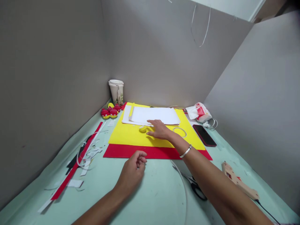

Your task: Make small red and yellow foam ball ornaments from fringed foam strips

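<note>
My right hand (158, 129) is stretched out over the yellow sheet (125, 134), fingers apart and holding nothing. Just left of its fingertips is a small rounded yellow piece (142, 128); I cannot tell whether they touch. White paper sheets (156, 115) lie on the yellow sheet beyond the fingers. Beside the right wrist is a thin pale ring (180, 132). Beneath the yellow sheet a red sheet (161, 153) sticks out at the front. By its front edge rests my left hand (134, 168), fingers curled in loosely, with nothing visible in them.
Black-handled scissors (198, 190) lie partly under my right forearm, near a white cord (184, 184). A power strip (239, 181), phone (204, 135) and tissue pack (202, 112) are on the right. Leftward are red strips (77, 164), scraps, red-and-yellow pieces (110, 112) and a paper cup (116, 92).
</note>
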Available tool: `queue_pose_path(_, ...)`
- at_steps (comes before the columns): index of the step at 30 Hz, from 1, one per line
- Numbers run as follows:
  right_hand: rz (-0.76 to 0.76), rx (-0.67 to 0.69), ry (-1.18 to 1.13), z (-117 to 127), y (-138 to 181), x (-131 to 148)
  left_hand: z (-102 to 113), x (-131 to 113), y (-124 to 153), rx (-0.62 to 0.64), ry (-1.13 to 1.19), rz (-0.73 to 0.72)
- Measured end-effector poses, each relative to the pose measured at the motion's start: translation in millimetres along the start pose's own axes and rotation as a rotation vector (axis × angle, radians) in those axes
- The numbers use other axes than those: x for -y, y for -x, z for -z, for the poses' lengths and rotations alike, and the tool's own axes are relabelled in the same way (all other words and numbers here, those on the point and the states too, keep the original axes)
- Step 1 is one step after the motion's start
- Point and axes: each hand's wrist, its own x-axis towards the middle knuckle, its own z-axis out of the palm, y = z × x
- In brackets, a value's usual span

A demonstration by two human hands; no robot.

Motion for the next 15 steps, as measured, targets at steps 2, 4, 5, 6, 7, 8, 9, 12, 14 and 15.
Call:
queue_pose_path(2,-0.024,0.018,-0.018,-1.0,-5.3,1.8,0.1,0.6,0.0,0.005,-0.01,-0.002)
queue_pose_path(4,-0.033,0.039,-0.034,-1.0,-8.2,6.3,0.1,0.8,-0.4,0.01,-0.021,-0.004)
queue_pose_path(5,-0.034,0.048,-0.039,-0.9,-9.0,9.1,0.1,0.8,-0.7,0.012,-0.024,-0.004)
queue_pose_path(6,-0.033,0.054,-0.043,-0.9,-9.7,12.1,0.1,0.8,-1.1,0.015,-0.024,-0.004)
queue_pose_path(7,-0.033,0.058,-0.045,-1.4,-10.3,15.0,0.0,0.8,-1.5,0.019,-0.022,-0.003)
queue_pose_path(8,-0.034,0.059,-0.046,-2.2,-11.2,17.8,-0.1,0.9,-1.9,0.022,-0.02,-0.002)
queue_pose_path(9,-0.036,0.058,-0.047,-3.6,-12.3,20.3,-0.3,1.1,-2.2,0.022,-0.019,-0.001)
queue_pose_path(12,-0.051,0.046,-0.045,-9.5,-17.6,26.1,-0.9,1.7,-2.1,0.017,-0.021,-0.009)
queue_pose_path(14,-0.079,0.029,-0.041,-13.4,-21.3,29.0,-1.1,2.1,-1.4,0.014,-0.018,-0.017)
queue_pose_path(15,-0.094,0.019,-0.038,-14.9,-22.8,30.1,-1.1,2.2,-1.0,0.014,-0.014,-0.021)
